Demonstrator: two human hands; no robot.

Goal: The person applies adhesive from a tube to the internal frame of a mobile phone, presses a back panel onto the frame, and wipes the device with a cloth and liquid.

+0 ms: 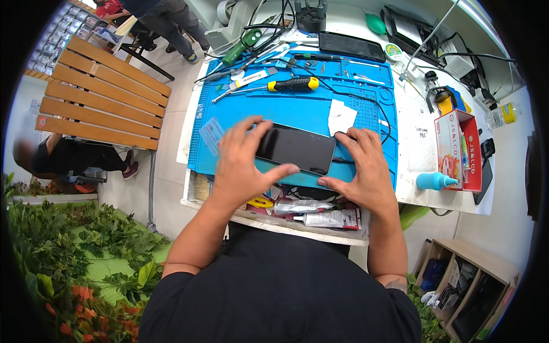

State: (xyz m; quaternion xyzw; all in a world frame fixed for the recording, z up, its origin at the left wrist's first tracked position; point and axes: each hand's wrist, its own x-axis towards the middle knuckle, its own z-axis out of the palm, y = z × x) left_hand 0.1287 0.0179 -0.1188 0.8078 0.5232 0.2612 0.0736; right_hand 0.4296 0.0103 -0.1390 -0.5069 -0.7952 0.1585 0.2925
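A black smartphone (pixel 296 150) lies screen up at a slant on the blue work mat (pixel 229 114), close to its front edge. My left hand (pixel 243 163) is at the phone's left end, slightly blurred, fingers spread and thumb stretched along the lower edge. At the right end, my right hand (pixel 366 168) spans the phone between forefinger and thumb, fingertips at its two corners. A small dark piece, perhaps a cable, shows beside that end under the palm. Just above lies a white paper piece (pixel 341 117).
Behind lie a yellow-black screwdriver (pixel 293 84), a green-handled tool (pixel 234 54), cables and another black phone (pixel 351 47). An open drawer (pixel 274 220) below holds tubes. A blue bottle (pixel 436 181) and red-white box (pixel 457 150) stand right. Left is a slatted bench (pixel 106 94); people are nearby.
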